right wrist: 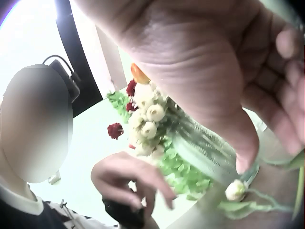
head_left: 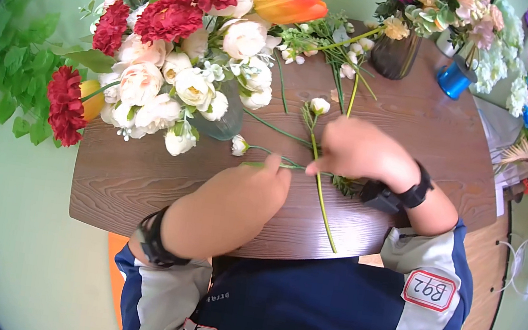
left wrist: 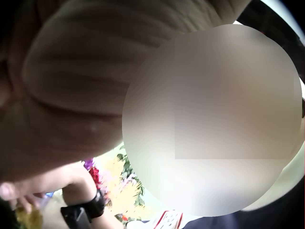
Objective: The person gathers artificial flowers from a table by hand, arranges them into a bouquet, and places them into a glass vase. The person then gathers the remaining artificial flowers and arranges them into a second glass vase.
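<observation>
My left hand (head_left: 235, 205) is over the front of the table, fingertips beside a stem with a white bud (head_left: 238, 146). In the right wrist view, my left hand (right wrist: 136, 179) has loose fingers with nothing between them. My right hand (head_left: 360, 155), blurred, hangs over a longer flower stem (head_left: 325, 207) topped by a white bud (head_left: 319, 106). In the right wrist view, the right hand's thumb and index finger stand apart, with a white bud (right wrist: 236, 190) on the table below. The left wrist view shows mostly the left palm (left wrist: 76, 95).
A glass vase (head_left: 223, 122) of white, red and orange flowers stands at the back left. Loose sprigs (head_left: 353, 56) lie behind the hands. A dark vase (head_left: 394, 55) and a blue spool (head_left: 455, 78) stand at the back right of the wooden table (head_left: 133, 180).
</observation>
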Motion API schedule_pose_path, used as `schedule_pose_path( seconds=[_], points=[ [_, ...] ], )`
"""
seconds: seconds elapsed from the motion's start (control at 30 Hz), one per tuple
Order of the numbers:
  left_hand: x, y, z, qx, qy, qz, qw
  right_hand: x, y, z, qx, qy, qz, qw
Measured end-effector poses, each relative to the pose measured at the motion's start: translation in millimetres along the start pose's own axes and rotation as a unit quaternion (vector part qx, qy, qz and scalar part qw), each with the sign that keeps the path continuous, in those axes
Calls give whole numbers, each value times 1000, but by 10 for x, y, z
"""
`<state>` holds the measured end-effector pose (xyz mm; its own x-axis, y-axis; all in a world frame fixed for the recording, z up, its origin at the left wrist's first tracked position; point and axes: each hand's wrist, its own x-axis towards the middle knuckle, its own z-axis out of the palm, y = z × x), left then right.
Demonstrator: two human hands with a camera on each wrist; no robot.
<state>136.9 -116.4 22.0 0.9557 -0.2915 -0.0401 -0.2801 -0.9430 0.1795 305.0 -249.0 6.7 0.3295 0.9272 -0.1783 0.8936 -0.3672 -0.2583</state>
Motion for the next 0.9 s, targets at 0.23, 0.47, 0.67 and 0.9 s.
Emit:
schedule_pose_path(
  seconds=[0.23,0.47,0.67,0.9],
  points=[
    [522,-337,509,60,-1,-82,995,217,215,235,117,-58,43,991],
    [581,-717,658,-5,-13,5,1000,89,595,-281,331,90,109,933],
    [645,-787,306,-192,-80,111,972,-216,803,-597,434,172,-5,884],
    [406,-422,-251,-592,-92,0,801,-445,711,-762,400,399,-79,822]
  ],
)
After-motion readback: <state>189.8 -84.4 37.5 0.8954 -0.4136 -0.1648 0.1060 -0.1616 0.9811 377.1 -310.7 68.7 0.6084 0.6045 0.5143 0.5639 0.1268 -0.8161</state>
